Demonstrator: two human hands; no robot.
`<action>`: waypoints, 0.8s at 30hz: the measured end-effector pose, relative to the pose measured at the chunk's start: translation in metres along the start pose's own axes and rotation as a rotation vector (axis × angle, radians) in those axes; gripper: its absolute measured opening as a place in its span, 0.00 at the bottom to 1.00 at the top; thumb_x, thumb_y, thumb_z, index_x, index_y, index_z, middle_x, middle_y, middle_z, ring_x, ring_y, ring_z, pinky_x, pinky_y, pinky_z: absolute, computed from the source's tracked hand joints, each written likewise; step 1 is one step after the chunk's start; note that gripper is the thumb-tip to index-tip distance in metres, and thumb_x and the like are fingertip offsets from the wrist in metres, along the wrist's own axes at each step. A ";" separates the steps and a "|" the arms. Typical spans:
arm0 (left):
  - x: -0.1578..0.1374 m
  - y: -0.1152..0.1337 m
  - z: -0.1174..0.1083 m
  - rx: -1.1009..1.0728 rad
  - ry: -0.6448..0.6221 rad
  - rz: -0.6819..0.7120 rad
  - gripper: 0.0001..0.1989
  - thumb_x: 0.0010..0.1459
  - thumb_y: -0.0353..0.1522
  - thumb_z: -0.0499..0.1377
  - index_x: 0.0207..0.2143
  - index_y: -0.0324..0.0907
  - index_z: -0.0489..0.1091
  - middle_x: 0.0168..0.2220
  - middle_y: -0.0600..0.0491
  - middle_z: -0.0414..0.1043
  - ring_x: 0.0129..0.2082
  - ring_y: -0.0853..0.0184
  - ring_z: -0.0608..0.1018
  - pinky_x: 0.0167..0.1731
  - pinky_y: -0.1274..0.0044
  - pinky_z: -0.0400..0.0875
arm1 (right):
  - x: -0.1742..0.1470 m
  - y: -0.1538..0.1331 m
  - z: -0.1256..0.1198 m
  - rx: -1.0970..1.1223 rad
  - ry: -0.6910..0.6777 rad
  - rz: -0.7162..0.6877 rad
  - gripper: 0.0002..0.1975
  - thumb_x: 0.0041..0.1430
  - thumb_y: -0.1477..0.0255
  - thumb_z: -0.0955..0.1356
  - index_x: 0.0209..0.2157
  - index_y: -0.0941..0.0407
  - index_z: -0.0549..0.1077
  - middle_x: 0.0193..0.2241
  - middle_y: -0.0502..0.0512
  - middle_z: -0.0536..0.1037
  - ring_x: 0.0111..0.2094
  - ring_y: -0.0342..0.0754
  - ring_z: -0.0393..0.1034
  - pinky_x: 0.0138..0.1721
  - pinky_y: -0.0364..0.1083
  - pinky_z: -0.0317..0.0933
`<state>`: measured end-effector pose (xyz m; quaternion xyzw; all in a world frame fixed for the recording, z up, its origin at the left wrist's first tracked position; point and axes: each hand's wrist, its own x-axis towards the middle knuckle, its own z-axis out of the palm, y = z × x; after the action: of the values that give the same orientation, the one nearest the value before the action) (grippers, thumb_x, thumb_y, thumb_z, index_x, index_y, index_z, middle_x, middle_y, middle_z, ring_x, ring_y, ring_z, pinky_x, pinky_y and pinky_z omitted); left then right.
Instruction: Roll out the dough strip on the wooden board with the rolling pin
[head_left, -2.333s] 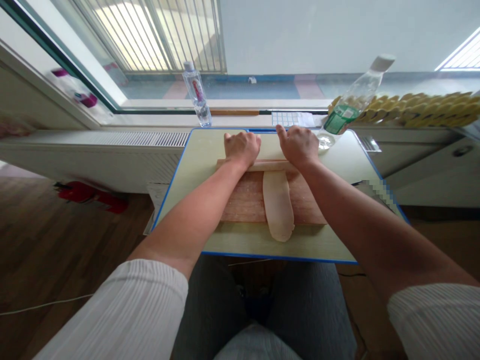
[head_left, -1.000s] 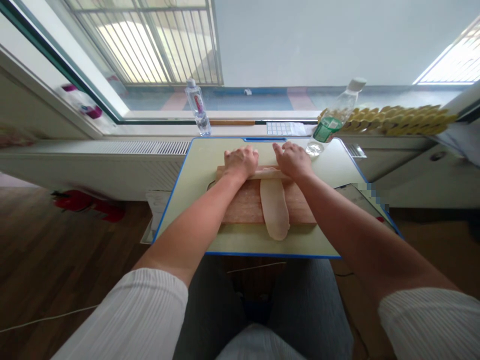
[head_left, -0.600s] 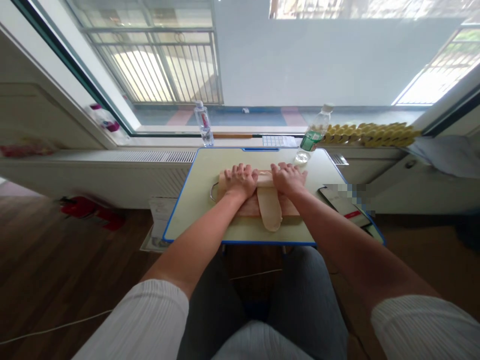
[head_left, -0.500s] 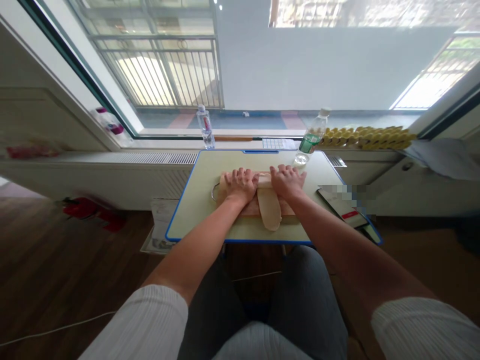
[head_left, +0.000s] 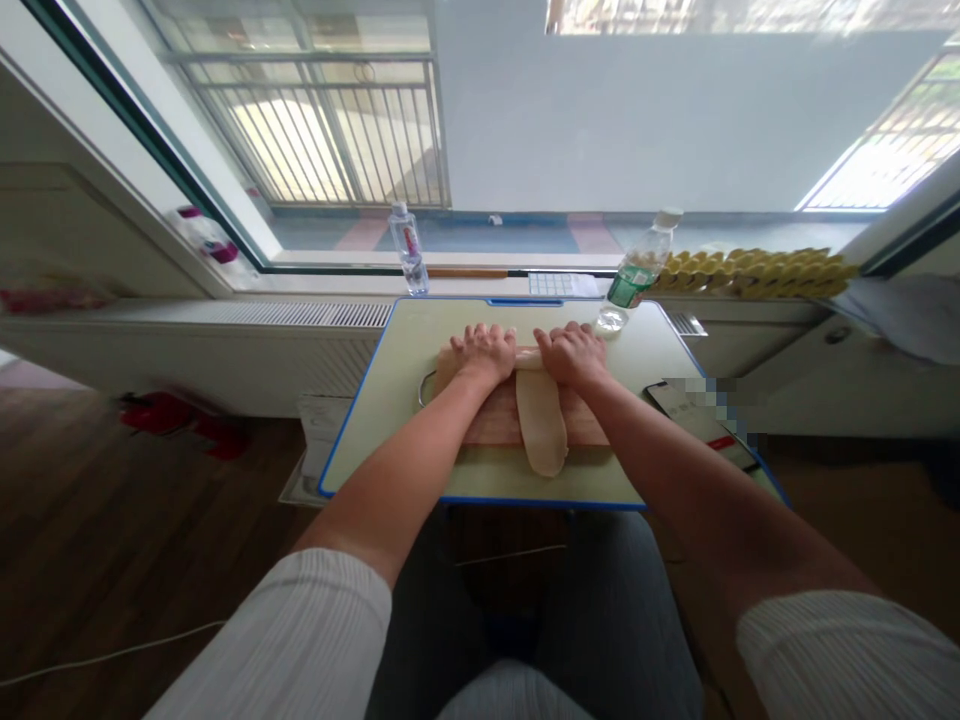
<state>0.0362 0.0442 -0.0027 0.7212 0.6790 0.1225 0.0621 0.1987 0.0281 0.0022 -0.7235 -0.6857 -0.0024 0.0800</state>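
A wooden cutting board (head_left: 495,425) with a metal ring handle at its left end lies on the small table. Down its middle runs a long flat strip of dough (head_left: 541,420), whose near end hangs past the board's front edge. Across the strip's far end lies a pale rolling pin (head_left: 529,358), of which only the middle shows between my hands. My left hand (head_left: 484,352) curls over the pin's left part, pressing from above. Over its right part my right hand (head_left: 571,352) is closed in the same way. Both palms hide the pin's ends.
The table (head_left: 390,400) has a raised blue edge. A green-labelled bottle (head_left: 634,280) stands at its back right, and a phone-like device (head_left: 701,425) lies at the right edge. Another bottle (head_left: 409,250) and yellow egg-tray-like stacks (head_left: 757,272) line the windowsill.
My hands and the rolling pin have shifted slightly, still at the strip's far end. The dough's near end reaches a little farther past the board. The camera view has tilted slightly.
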 end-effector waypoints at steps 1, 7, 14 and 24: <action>0.005 0.000 0.001 0.003 -0.009 0.000 0.31 0.77 0.48 0.41 0.56 0.45 0.79 0.63 0.40 0.77 0.65 0.47 0.73 0.64 0.51 0.63 | 0.005 0.000 0.000 0.011 -0.005 0.004 0.36 0.79 0.51 0.53 0.56 0.60 0.82 0.61 0.71 0.79 0.63 0.66 0.68 0.62 0.61 0.62; 0.036 0.001 0.002 0.007 -0.066 -0.019 0.36 0.76 0.49 0.39 0.53 0.40 0.82 0.57 0.35 0.82 0.60 0.45 0.79 0.64 0.49 0.63 | 0.037 -0.001 0.003 0.073 -0.040 0.058 0.41 0.76 0.45 0.53 0.51 0.62 0.85 0.51 0.74 0.84 0.55 0.68 0.77 0.57 0.59 0.66; 0.060 0.003 0.000 0.010 -0.093 -0.050 0.36 0.74 0.51 0.41 0.54 0.38 0.81 0.56 0.33 0.83 0.57 0.45 0.82 0.63 0.53 0.66 | 0.063 0.001 0.006 0.101 -0.056 0.104 0.46 0.72 0.39 0.55 0.52 0.65 0.84 0.51 0.77 0.83 0.55 0.72 0.78 0.55 0.61 0.69; 0.069 0.004 -0.002 0.027 -0.116 -0.072 0.34 0.74 0.50 0.44 0.55 0.36 0.81 0.56 0.31 0.82 0.59 0.44 0.82 0.62 0.55 0.70 | 0.074 0.001 0.007 0.120 -0.082 0.118 0.44 0.72 0.39 0.57 0.54 0.65 0.83 0.53 0.79 0.82 0.56 0.71 0.77 0.57 0.61 0.69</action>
<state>0.0433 0.1127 0.0069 0.7029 0.7014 0.0691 0.0960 0.2033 0.1028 0.0035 -0.7561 -0.6434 0.0731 0.0952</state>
